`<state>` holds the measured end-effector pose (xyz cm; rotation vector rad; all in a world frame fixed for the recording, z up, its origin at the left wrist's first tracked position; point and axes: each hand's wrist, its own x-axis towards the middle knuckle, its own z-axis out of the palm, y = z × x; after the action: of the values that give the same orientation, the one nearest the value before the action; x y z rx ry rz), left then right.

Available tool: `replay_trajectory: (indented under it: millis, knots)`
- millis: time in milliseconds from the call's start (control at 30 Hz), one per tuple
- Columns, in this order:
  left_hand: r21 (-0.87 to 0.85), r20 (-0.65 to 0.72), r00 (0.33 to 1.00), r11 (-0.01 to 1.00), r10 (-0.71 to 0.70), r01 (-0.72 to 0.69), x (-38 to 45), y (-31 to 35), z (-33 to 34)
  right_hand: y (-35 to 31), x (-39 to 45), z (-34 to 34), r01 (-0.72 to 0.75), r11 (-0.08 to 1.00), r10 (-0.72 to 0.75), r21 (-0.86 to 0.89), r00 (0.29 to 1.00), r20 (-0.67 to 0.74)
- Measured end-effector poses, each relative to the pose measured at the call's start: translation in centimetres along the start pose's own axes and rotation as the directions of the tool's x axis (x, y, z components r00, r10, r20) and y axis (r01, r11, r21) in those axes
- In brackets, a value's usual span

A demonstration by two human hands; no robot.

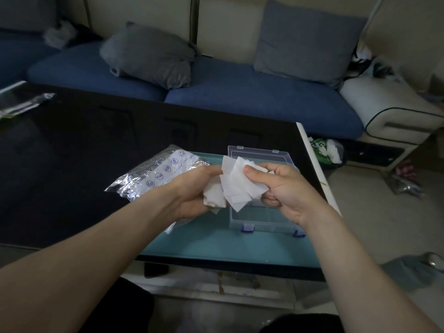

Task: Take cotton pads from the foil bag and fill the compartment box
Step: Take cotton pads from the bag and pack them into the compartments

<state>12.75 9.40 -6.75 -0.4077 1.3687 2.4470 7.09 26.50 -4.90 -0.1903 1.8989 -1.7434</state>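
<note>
Both my hands hold a loose bunch of white square cotton pads [236, 186] above the table. My left hand [192, 193] cups pads from below. My right hand [281, 188] pinches the fanned stack, thumb on top. Under my hands lies the clear plastic compartment box [262, 218], lid open toward the far side and blue latches on its near edge; its inside is mostly hidden by my hands. The silver foil bag [153, 174] lies flat on the table to the left, partly behind my left wrist.
The box and bag rest on a teal mat [216, 243] on a black glossy table [72, 164]. Another clear wrapper [21, 104] lies at the table's far left. A blue sofa with grey cushions [153, 54] stands behind. A bag of rubbish [329, 152] sits on the floor right.
</note>
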Motion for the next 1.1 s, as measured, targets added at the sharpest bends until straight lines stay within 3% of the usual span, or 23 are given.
replay_trajectory:
  millis: [100, 167, 267, 367, 500, 733, 833, 900, 967, 1033, 1100]
  knots:
    - [0.005, 0.077, 0.996, 0.999, -0.054, 0.054, 0.3, 0.1, -0.7, -0.2, -0.2, 0.1, 0.005, 0.999, -0.009, -0.050, 0.997, -0.079]
    - [0.129, 0.090, 0.995, 0.991, -0.042, 0.031, 0.5, 0.0, -1.1, 0.0, -0.1, 0.1, 0.021, 0.998, -0.027, -0.056, 0.994, -0.108]
    - [0.359, 0.033, 0.997, 0.931, 0.066, -0.073, 0.6, -0.8, -1.5, 0.5, 0.4, -0.1, 0.061, 0.982, -0.087, -0.180, 0.986, -0.141]
    - [0.405, -0.083, 0.985, 0.908, 0.150, -0.104, 0.7, -1.1, -1.7, 1.0, 1.0, -0.6, 0.087, 0.966, -0.132, -0.243, 0.976, -0.174]
    - [0.517, -0.200, 0.924, 0.836, 0.325, -0.182, 0.6, -0.9, -1.3, 0.8, 0.9, -0.8, 0.083, 0.961, -0.110, -0.262, 0.990, -0.092]
    - [0.744, -0.121, 0.842, 0.610, 0.526, -0.275, 0.0, -0.5, -1.1, 0.4, 0.5, -1.6, 0.099, 0.932, -0.090, -0.348, 0.995, 0.041]
    - [0.718, -0.125, 0.837, 0.631, 0.532, -0.294, -0.2, -0.5, -0.8, 0.2, 0.3, -1.8, 0.106, 0.944, -0.080, -0.313, 0.992, 0.096]
    - [0.619, -0.159, 0.865, 0.731, 0.475, -0.287, -0.3, -0.7, -0.6, 0.2, 0.2, -1.7, 0.117, 0.937, -0.085, -0.329, 0.990, 0.109]
    - [0.497, -0.109, 0.924, 0.825, 0.365, -0.268, -0.4, -0.9, -0.5, 0.4, 0.3, -1.7, 0.132, 0.929, -0.100, -0.347, 0.989, 0.109]
    - [0.496, -0.048, 0.949, 0.832, 0.311, -0.248, -0.5, -0.9, -0.5, 0.4, 0.3, -1.6, 0.130, 0.932, -0.095, -0.337, 0.988, 0.119]
    - [0.518, -0.095, 0.936, 0.819, 0.340, -0.245, -0.5, -0.7, -0.7, 0.6, 0.2, -1.5, 0.155, 0.927, -0.115, -0.342, 0.984, 0.135]
